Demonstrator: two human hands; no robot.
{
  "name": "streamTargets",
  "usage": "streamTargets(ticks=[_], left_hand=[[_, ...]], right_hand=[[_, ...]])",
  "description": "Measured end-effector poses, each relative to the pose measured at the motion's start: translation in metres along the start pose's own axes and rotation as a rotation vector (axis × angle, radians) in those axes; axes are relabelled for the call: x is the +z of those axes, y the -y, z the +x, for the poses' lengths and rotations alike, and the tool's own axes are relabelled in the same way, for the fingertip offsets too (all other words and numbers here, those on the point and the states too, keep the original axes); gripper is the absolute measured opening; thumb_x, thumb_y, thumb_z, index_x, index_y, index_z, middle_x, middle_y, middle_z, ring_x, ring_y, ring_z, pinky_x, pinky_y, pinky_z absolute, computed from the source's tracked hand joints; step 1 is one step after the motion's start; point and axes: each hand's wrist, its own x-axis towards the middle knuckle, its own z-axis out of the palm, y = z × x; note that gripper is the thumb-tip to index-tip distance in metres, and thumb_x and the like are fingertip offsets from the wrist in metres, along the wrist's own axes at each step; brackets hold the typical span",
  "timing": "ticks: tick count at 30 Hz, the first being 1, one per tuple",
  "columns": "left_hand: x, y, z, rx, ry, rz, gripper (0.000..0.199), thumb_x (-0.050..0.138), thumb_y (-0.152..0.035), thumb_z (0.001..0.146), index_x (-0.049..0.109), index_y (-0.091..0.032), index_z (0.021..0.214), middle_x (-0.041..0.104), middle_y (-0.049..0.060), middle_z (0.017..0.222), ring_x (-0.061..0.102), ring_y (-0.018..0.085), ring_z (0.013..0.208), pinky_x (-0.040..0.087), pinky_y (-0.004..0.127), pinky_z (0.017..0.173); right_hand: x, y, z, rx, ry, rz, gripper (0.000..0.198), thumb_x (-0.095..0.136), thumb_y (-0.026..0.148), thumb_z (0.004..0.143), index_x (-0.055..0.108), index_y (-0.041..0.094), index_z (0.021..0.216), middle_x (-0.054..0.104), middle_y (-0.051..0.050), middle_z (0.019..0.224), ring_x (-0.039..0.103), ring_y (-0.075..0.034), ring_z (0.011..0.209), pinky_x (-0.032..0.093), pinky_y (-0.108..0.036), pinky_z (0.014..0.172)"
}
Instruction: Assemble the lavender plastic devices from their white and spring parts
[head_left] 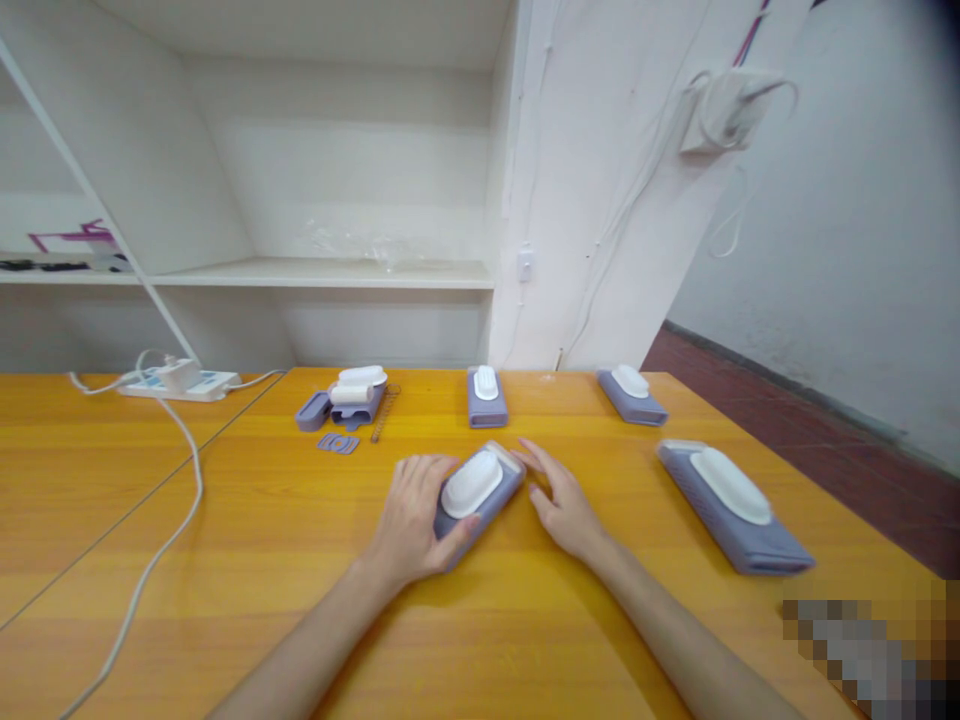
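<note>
A purple-grey rectangular case with a white oval piece on top (472, 485) lies slantwise on the table in front of me. My left hand (416, 515) is wrapped around its left side, the thumb along the near edge. Close to the case's far right end is my right hand (562, 500), fingers stretched out and apart, holding nothing. Whether its fingertips touch the case, I cannot tell.
Similar cases stand at back centre (487, 412), back right (634, 400) and right (739, 510). At back left are an opened case (358, 400), a spring (385, 413) and flat purple pieces (339, 443). A white cable (196, 480) runs from a power strip (180, 382).
</note>
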Motion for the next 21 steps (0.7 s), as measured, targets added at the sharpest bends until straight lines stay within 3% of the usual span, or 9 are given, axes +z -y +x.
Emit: streamTargets(ticks=[4, 7, 11, 15, 21], left_hand=[[-0.004, -0.017, 0.005, 0.228, 0.151, -0.017, 0.069, 0.06, -0.045, 0.075, 0.036, -0.022, 0.135, 0.027, 0.015, 0.146, 0.025, 0.035, 0.133, 0.018, 0.055, 0.107], [-0.002, -0.035, 0.008, 0.296, 0.359, 0.04, 0.058, 0.057, -0.04, 0.078, 0.042, -0.026, 0.131, 0.021, 0.01, 0.15, 0.017, 0.035, 0.137, 0.007, 0.06, 0.109], [0.005, -0.052, 0.002, 0.157, 0.394, 0.118, 0.045, 0.054, -0.029, 0.079, 0.049, -0.023, 0.123, 0.017, 0.009, 0.151, 0.009, 0.036, 0.139, 0.021, 0.059, 0.106], [0.007, -0.051, -0.007, 0.097, 0.372, 0.191, 0.038, 0.055, -0.023, 0.076, 0.054, -0.023, 0.113, 0.018, 0.008, 0.151, 0.011, 0.037, 0.138, 0.03, 0.058, 0.102], [-0.014, -0.037, -0.017, 0.034, 0.355, 0.293, 0.032, 0.052, -0.024, 0.079, 0.056, -0.024, 0.111, 0.022, 0.007, 0.15, 0.014, 0.035, 0.138, 0.034, 0.055, 0.102]], right_hand=[[0.004, -0.002, 0.002, 0.046, -0.085, -0.083, 0.05, 0.052, 0.034, 0.084, 0.042, 0.021, 0.131, 0.061, -0.009, 0.117, 0.056, -0.024, 0.109, 0.041, -0.047, 0.099], [0.006, -0.004, 0.004, 0.082, -0.147, -0.099, 0.051, 0.054, 0.041, 0.083, 0.045, 0.02, 0.128, 0.064, -0.01, 0.11, 0.06, -0.024, 0.101, 0.045, -0.045, 0.093], [0.006, -0.004, 0.003, 0.086, -0.158, -0.15, 0.047, 0.05, 0.039, 0.086, 0.046, 0.018, 0.127, 0.063, -0.011, 0.11, 0.059, -0.023, 0.102, 0.045, -0.044, 0.093], [0.006, -0.003, 0.002, 0.054, -0.138, -0.189, 0.043, 0.046, 0.035, 0.088, 0.047, 0.017, 0.127, 0.061, -0.011, 0.114, 0.058, -0.023, 0.106, 0.043, -0.043, 0.096], [0.006, -0.002, 0.001, 0.012, -0.128, -0.226, 0.039, 0.045, 0.034, 0.089, 0.05, 0.016, 0.123, 0.061, -0.012, 0.115, 0.057, -0.023, 0.107, 0.043, -0.043, 0.097]])
